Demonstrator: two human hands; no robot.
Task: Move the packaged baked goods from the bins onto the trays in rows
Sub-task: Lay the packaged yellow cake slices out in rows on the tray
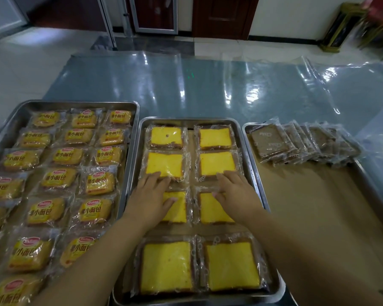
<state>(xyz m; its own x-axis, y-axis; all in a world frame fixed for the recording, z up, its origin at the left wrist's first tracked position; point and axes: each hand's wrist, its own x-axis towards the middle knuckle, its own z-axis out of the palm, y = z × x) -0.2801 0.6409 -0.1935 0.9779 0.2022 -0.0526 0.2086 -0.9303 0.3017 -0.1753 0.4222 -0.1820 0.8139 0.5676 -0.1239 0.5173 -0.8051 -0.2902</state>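
Resting flat on wrapped cakes [212, 207]: both hands [149, 198].

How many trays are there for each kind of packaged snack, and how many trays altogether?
Left tray of small bread packs: 1
Middle tray of yellow cake slice packs: 1
Right tray of brown slice packs: 1
Total: 3 trays

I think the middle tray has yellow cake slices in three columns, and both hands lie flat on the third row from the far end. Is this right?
Not quite. The head view shows the yellow cake slices on the middle tray in two columns, not three. The rest stands: the left hand and the right hand lie flat on the third row from the far end.
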